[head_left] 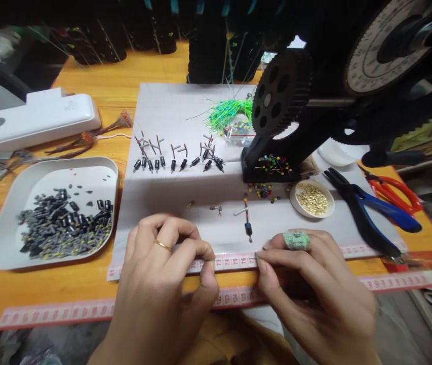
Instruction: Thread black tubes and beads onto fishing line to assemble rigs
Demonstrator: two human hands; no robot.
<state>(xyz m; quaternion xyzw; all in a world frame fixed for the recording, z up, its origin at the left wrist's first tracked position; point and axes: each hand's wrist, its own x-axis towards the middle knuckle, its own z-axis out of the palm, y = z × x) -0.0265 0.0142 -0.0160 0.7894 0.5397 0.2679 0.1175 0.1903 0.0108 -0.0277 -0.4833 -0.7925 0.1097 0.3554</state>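
Counter: yellow wood [166, 66], its near edge towards you.
Machine: black and geared [282, 83], over the far right, with its foot on the board.
Board: pale sheet [173, 111] in the middle; one measuring tape [234, 261] runs along its near edge.
Tray: white [44, 177], at your left, heaped with dark and grey parts [66, 225].
Pliers: blue-handled [354, 195], at the right, jaws pointing far.
Dish: small and round [313, 216], left of the pliers, filled with gold bits [312, 198].
Row: dark barrels with thin stems [157, 163], along the far left part of the board.
Barrel piece: one alone [248, 229], on the near part of the board, just beyond the gap between your hands.
Risk: a sweep of your right knuckles could knock that piece, as it lies so near; a careless sleeve could tip the dish; uneven pressure could let anything fine slip from your fingertips.
Left grip: your left hand [162, 263] has thumb and forefinger pinched together above the tape; you cannot tell from here what, if anything, sits between them.
Right grip: your right hand [310, 284] pinches likewise, tips meeting at the tape; anything caught there is too small to make out.
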